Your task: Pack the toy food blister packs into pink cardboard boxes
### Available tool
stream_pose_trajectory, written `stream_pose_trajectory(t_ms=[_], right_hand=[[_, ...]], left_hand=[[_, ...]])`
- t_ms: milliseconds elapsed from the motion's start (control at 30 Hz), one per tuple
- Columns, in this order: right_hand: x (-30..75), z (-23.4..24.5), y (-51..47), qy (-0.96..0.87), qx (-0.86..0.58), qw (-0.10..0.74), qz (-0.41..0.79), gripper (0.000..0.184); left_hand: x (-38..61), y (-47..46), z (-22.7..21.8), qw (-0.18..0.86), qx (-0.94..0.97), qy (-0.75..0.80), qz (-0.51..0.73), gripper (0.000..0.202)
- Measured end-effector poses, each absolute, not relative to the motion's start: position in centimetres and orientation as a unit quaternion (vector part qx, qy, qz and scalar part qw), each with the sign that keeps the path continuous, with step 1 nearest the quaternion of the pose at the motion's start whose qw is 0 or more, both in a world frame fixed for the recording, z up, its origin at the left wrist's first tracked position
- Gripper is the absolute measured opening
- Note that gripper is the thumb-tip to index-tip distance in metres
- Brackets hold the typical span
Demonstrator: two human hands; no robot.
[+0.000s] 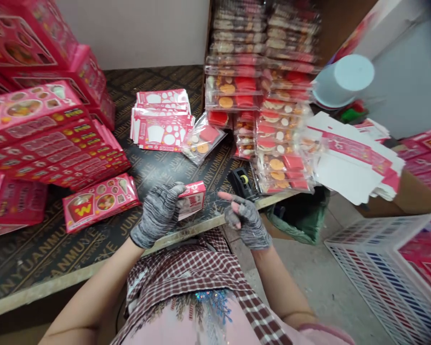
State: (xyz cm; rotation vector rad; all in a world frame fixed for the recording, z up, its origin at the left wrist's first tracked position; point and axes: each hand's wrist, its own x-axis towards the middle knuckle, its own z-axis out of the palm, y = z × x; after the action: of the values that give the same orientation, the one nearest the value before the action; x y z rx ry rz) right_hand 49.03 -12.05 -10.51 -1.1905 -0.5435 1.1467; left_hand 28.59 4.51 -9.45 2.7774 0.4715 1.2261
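My left hand (160, 211), in a grey striped fingerless glove, is closed around one end of a small pink printed box (193, 199) above the table's front edge. To its right, my right hand (247, 215) wears a matching glove. Its index finger points toward the box and the other fingers are curled. A faint piece of clear tape (215, 195) appears at that fingertip, though it is hard to make out. Just behind the right hand stands a black tape dispenser (242, 183). A clear packet of toy food pieces (203, 141) lies behind the box.
Pink boxes (46, 148) are stacked at left, with one box (100, 201) lying in front. Printed cards (163, 127) lie at the back. Filled packets (280, 143) stand in rows at right, near flat white-and-pink cartons (352, 163). A green-lined bin (301, 223) and white crate (373, 268) are below.
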Motion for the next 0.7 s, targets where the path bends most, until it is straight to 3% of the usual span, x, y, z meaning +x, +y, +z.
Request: stream_pose_trajectory(t_ms=[133,300,500,600,700], right_hand=[[45.4,-7.7,-8.9,-0.246,-0.339,0.612,0.671,0.054],[44.8,-8.7,-7.2,-0.189,-0.305,0.592,0.722,0.046],[45.0,-9.3,-7.3,-0.205,-0.322,0.598,0.705,0.04],[45.2,-9.3,-6.9,-0.258,-0.39,0.588,0.66,0.037],[45.2,-10.0,-6.7,-0.368,-0.54,0.558,0.511,0.045]], left_hand=[[28.7,4.2,-9.0,0.047,0.899,0.143,0.411,0.027],[28.5,4.3,-8.9,0.073,0.899,0.112,0.416,0.023],[27.9,4.5,-9.5,0.058,0.911,0.076,0.402,0.036],[28.5,4.2,-9.2,0.105,0.894,0.13,0.415,0.024],[29.5,3.8,-8.8,0.106,0.873,0.185,0.438,0.014]])
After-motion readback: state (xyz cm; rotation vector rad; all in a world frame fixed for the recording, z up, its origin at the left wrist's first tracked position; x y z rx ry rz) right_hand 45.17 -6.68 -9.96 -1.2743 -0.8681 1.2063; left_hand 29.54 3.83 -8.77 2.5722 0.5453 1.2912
